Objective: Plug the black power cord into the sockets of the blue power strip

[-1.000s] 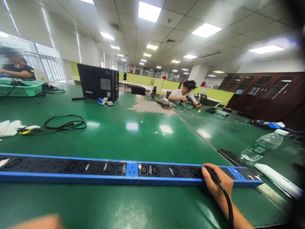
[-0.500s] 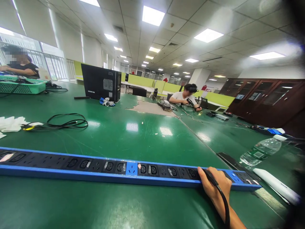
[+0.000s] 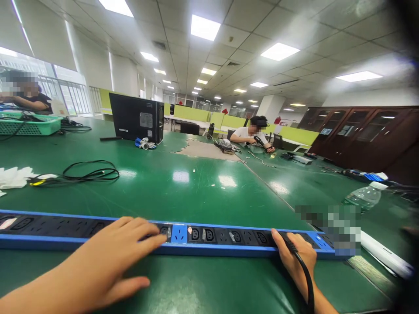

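A long blue power strip (image 3: 209, 250) with black sockets lies across the front of the green table. Near its right end, my right hand (image 3: 296, 250) grips a black power plug (image 3: 285, 239) against the sockets. The plug's cable (image 3: 307, 272) runs down over the wrist; how deep the plug sits is hidden by my fingers. Over the strip's left half is my left hand (image 3: 119, 248), fingers spread and thumb apart, holding nothing. It covers several sockets, and I cannot tell whether it touches the strip.
A coiled black cable (image 3: 93, 171) and white scraps (image 3: 15, 178) lie at left. Behind stand a black computer case (image 3: 135, 117), work gloves (image 3: 145, 143) and a green basket (image 3: 31, 125). A water bottle (image 3: 366, 196) is at right. Two people sit across the table.
My left hand has come into view from the lower left, over the strip. My right hand stays on the plug. The camera view has shifted slightly.
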The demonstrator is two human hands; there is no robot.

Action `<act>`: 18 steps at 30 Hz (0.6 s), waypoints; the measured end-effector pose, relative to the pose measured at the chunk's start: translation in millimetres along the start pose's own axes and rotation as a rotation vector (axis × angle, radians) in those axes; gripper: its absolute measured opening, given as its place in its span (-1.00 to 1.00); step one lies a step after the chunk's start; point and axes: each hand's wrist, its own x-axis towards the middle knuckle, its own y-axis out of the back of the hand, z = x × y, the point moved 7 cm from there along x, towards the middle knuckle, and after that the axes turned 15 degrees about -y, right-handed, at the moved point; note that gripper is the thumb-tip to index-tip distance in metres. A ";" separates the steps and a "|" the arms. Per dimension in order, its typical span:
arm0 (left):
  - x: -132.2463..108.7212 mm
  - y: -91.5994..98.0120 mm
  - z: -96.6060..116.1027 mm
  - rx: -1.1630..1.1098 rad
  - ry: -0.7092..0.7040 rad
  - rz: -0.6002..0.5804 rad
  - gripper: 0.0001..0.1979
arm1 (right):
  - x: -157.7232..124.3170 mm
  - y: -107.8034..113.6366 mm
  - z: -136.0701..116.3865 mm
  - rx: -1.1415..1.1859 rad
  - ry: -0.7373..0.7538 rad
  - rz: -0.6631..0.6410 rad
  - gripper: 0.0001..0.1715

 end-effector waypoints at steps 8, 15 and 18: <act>22.1 -74.1 -32.5 -0.051 0.105 -0.247 -0.07 | -2.8 -3.7 5.8 0.064 -0.017 -0.052 -0.32; 23.9 -73.7 -26.5 0.017 0.106 -0.200 -0.31 | 10.6 5.5 31.5 0.521 -0.337 0.026 -0.46; 22.8 -73.2 -29.8 0.026 0.099 -0.204 -0.35 | 11.4 13.6 33.3 0.672 -0.375 0.110 -0.53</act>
